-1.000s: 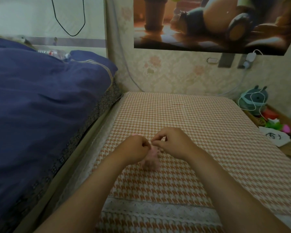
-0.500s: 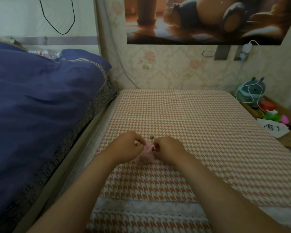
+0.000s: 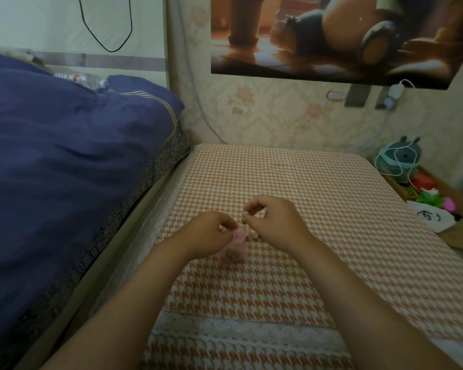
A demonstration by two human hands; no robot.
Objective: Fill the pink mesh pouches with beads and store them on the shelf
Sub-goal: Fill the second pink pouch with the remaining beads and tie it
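**Pouch pinched open, bead at the fingertips**

From the head camera: a small pink mesh pouch (image 3: 235,247) lies slumped on the orange-and-white houndstooth cloth (image 3: 318,198), soft and lumpy, its lower part plump and its neck gathered upward. A few loose pale beads (image 3: 255,237) lie on the cloth just beside its neck.

Both forearms reach in from the near edge. The left hand (image 3: 209,235) is curled, knuckles up, its thumb and fingertips pinching the pouch's neck. The right hand (image 3: 278,222) hovers a little farther out, its fingers arched, thumb and forefinger closed on a small pale bead (image 3: 244,216). It is too small to make out in detail.

The pouch sits between the two hands, under and touching the left fingertips, with the right fingertips just above and beyond its mouth.

A navy duvet (image 3: 64,161) is heaped along the left. A cartoon poster (image 3: 332,36) hangs on the wallpapered wall, and a round teal toy (image 3: 401,158) wrapped in white cable sits far right.
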